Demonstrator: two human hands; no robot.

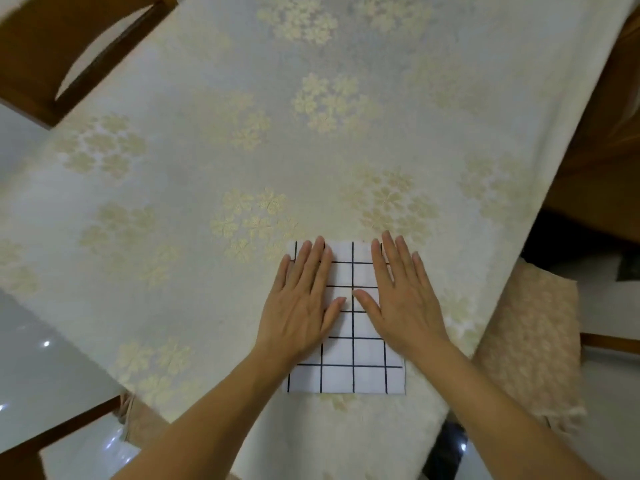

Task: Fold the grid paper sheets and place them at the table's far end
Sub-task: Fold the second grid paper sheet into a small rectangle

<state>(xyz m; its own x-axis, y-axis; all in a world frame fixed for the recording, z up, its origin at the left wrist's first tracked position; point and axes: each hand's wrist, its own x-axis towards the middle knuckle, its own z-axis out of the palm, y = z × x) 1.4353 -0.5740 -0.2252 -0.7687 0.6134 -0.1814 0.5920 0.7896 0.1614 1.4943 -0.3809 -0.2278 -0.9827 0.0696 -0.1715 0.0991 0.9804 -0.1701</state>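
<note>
A white grid paper sheet [353, 362] with black lines lies flat near the front edge of the table [242, 133], looking folded into a compact rectangle. My left hand [301, 303] rests palm down on its left half, fingers together and pointing away from me. My right hand [401, 296] presses flat on its right half in the same way. The two thumbs nearly meet over the sheet's middle. Both hands cover much of the upper part of the paper.
A cream tablecloth with pale gold flower clusters covers the table. A wooden chair back [52, 53] stands at the far left. A cushioned seat [530, 341] sits at the right, beside the table's edge. Glossy floor shows at the left.
</note>
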